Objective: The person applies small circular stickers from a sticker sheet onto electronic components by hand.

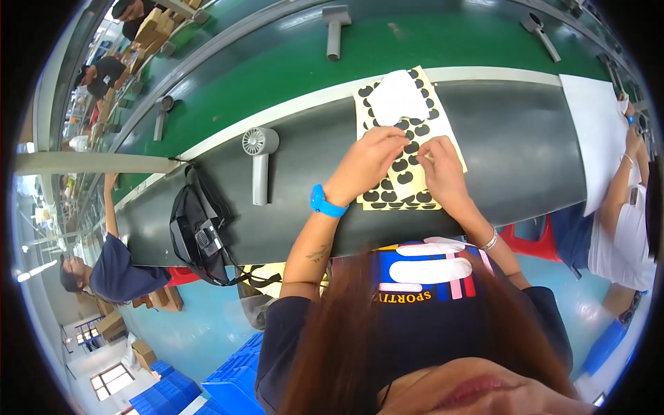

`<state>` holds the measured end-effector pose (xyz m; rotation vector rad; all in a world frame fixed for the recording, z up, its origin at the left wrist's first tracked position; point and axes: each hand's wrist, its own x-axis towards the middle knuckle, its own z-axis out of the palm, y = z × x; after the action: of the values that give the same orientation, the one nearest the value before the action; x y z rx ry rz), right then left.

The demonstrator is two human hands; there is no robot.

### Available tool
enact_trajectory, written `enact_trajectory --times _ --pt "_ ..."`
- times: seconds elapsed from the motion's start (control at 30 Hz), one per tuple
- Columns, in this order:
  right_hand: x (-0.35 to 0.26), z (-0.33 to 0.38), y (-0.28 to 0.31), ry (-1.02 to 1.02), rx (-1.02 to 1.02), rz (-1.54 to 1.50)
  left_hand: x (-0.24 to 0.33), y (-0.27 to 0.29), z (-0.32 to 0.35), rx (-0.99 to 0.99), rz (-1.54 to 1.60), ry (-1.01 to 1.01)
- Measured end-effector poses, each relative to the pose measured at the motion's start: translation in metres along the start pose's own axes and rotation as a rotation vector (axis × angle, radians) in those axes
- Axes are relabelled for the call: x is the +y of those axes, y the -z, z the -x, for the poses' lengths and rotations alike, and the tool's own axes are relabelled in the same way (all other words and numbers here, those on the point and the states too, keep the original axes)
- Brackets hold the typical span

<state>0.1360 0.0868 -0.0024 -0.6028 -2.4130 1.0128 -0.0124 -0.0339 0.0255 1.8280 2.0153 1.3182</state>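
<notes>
Pale yellow sheets of black stickers (434,114) lie on the dark bench in front of me, overlapping, with a white piece of paper (399,97) on their far part. Over the sheets, my left hand (370,159) has its fingers drawn together near a column of rounded black stickers. Just right of it, my right hand (443,171) is closed, thumb toward the fingertips. A small gap separates the two hands. Whatever the fingertips pinch is too small to make out. A grey handheld fan (259,166) lies on the bench to the left.
A black backpack (197,228) rests at the bench's left edge. Beyond the bench's pale rim runs a green conveyor belt (277,76) carrying several grey fan parts (335,34). White sheeting (595,131) covers the bench at right, beside another person's arms (622,162). Another person (131,266) sits at left.
</notes>
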Motion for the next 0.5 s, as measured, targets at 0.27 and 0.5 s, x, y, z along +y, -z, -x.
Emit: enact_trajectory --times 0.27,0.5 --pt "0.006 0.0 0.0 0.055 -0.003 -0.03 -0.017 -0.027 0.007 0.055 -0.029 0.13" --pt "0.014 0.012 0.034 -0.08 -0.133 -0.6 -0.013 -0.028 0.01 0.075 -0.019 0.173"
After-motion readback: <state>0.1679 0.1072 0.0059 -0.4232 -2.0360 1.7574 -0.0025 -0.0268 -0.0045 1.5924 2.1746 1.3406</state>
